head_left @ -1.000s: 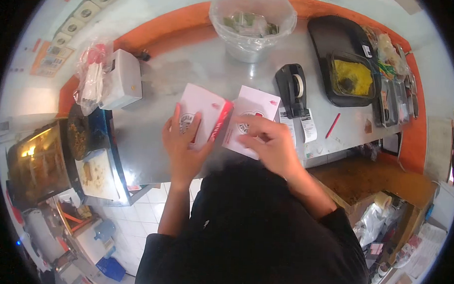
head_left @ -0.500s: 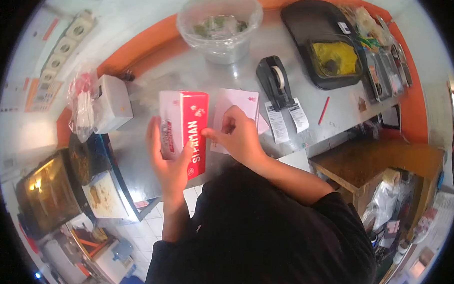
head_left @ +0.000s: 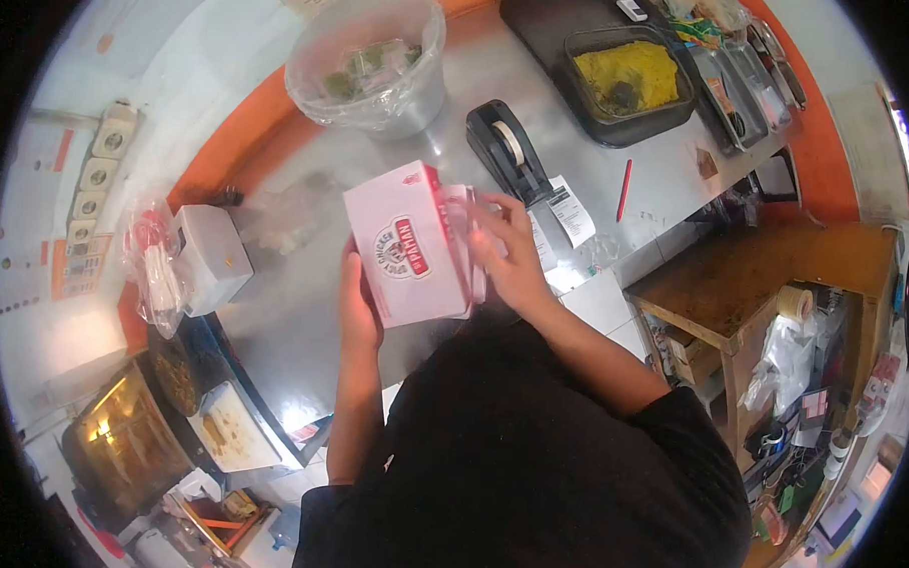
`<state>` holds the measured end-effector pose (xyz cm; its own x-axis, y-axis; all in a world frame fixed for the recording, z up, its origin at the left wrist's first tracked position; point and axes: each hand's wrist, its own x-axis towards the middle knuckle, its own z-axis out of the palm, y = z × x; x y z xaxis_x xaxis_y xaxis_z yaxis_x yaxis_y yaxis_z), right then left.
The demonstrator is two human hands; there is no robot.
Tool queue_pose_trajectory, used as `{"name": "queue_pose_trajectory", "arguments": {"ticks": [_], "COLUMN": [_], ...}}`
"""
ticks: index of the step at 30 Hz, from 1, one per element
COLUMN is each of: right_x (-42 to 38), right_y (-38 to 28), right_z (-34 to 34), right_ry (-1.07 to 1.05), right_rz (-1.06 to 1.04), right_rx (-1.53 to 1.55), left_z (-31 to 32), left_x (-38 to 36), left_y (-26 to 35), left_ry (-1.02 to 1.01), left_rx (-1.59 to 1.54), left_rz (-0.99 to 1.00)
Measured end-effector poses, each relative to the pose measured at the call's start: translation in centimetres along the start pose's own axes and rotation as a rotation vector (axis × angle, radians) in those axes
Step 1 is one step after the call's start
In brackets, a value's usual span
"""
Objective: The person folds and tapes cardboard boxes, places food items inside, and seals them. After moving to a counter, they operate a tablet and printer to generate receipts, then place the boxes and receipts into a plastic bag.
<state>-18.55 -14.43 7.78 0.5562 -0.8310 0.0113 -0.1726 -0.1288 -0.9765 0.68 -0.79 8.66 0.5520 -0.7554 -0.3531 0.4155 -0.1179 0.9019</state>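
Note:
A white and red box [head_left: 404, 247] with a printed chicken logo is tilted above the metal table [head_left: 293, 328]. My left hand [head_left: 359, 301] holds its left side, thumb along the edge. On the box's right, my right hand [head_left: 511, 256] grips a second pinkish white piece [head_left: 468, 234], which is pressed against the red side and blurred. Just beyond my right hand stands a black tape dispenser [head_left: 509, 151], with a printed paper slip [head_left: 571, 213] beside it.
A plastic-lined tub [head_left: 372, 66] stands at the back. A black tray [head_left: 543, 42] bears a container of yellow food [head_left: 627, 75]. A red pen [head_left: 625, 190] lies right of the slips. A white box [head_left: 210, 260] is at left, a wooden shelf [head_left: 765, 285] at right.
The box has turned so its logo face shows. The pinkish white piece, earlier flat on the table, is now up against the box in my right hand. The view has shifted.

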Motion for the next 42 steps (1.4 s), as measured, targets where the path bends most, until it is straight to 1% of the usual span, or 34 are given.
{"name": "queue_pose_trajectory", "arguments": {"ticks": [1,3,4,5,8,9,12,15,17,18,19,21,23,28,29,32,33,35,36,39,42], "right_x": [0.1,0.3,0.5,0.6,2.1,2.8,4.8,6.9,8.3,8.5,8.6,8.2,7.4,4.0,3.1,3.0,2.9,3.2,3.6,2.4,-0.1], "right_y": [1.6,7.3,7.6,7.9,7.5,7.6,7.8,8.5,9.6,9.8,9.9,9.4,8.8,5.2,6.4,6.1,3.1,6.9,6.6,5.6,5.6], "right_z": [0.2,2.7,3.1,3.5,3.3,3.1,1.7,1.0,1.0,1.0,1.1,1.9,2.9,3.0,4.3,4.5,3.3,5.8,6.0,5.5,6.6], "right_ry": [0.042,-0.046,-0.099,-0.151,-0.278,-0.313,-0.44,-0.531,-0.563,-0.558,-0.553,-0.513,-0.476,-0.352,-0.248,-0.202,-0.219,-0.16,-0.129,-0.158,-0.113], "right_rz": [0.035,0.133,0.157,0.179,0.209,0.208,0.196,0.192,0.188,0.19,0.193,0.2,0.218,0.245,0.307,0.325,0.436,0.444,0.447,0.36,0.433], "right_rx": [0.019,0.371,0.363,0.352,0.372,0.385,0.374,0.268,0.166,0.154,0.142,0.202,0.263,0.449,0.375,0.52,0.685,0.619,0.585,0.643,0.646], "left_z": [-0.6,1.0,1.8,2.1,3.6,3.5,3.7,4.8,5.0,4.9,4.0,2.6,2.2,1.5,1.2,0.7,0.6,0.6,0.7,0.3,-0.2], "left_x": [0.8,0.2,-0.1,-0.5,-1.2,-1.2,-1.3,-1.2,-0.5,-0.2,0.3,1.3,1.6,1.9,2.0,2.9,3.1,3.6,3.7,3.2,1.2], "left_y": [-1.0,-0.7,-0.6,-1.0,-1.6,-2.2,-3.4,-3.3,-3.6,-4.2,-6.3,-9.8,-10.8,-8.6,-8.2,-7.1,-6.9,-6.7,-6.6,-6.0,-5.9], "left_ry": [-0.018,-0.048,-0.064,-0.124,-0.053,-0.08,-0.055,0.03,-0.068,-0.118,-0.116,-0.128,-0.138,-0.148,-0.148,-0.143,-0.142,-0.149,-0.153,-0.158,-0.159], "left_rx": [-0.241,-0.319,-0.359,-0.346,-0.3,-0.275,-0.3,-0.44,-0.555,-0.614,-0.487,-0.318,-0.286,-0.262,-0.26,-0.25,-0.249,-0.247,-0.25,-0.25,-0.257], "left_rz": [-0.135,-0.149,-0.156,-0.114,-0.129,-0.111,-0.081,-0.063,-0.09,-0.107,-0.071,-0.061,-0.121,-0.228,-0.24,-0.258,-0.26,-0.265,-0.27,-0.296,-0.356]}}
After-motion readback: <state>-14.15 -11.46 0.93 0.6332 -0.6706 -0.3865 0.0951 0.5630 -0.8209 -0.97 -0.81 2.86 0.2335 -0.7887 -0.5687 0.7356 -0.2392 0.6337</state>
